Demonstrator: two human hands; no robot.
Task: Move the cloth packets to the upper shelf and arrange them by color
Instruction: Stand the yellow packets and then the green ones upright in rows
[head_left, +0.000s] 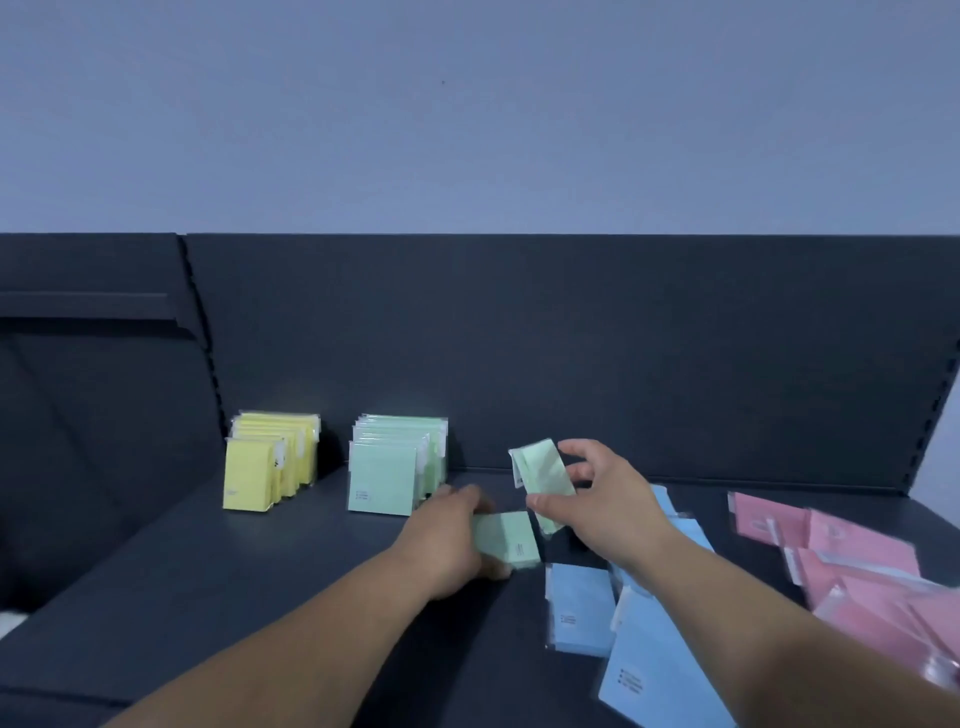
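The green sorting is in hand, judging by what each hand carries. Far left of the fingers, a row of yellow packets (270, 467) stands upright on the dark shelf (234, 571). Next to it, just beyond the left fingertips, stands a row of green packets (395, 467).

The left hand (447, 540) has its fingers curled over one end of a flat green packet (506, 540), held low over the shelf. The right hand (608, 504) pinches a second green packet (545, 478) between thumb and forefinger, tilted on edge, with the other fingers loosely spread behind it.

The next move likely calls for standing both packets up at the front of the green row, square with the rest – the thin sleeves could slide or tip the row if pushed.

Below and right of the right wrist, blue packets (649, 660) lie loose and overlapping. Further right is a jumbled heap of pink packets (857, 561). Both colours are unsorted – no bin or tray shows, and the shelf alone holds everything.
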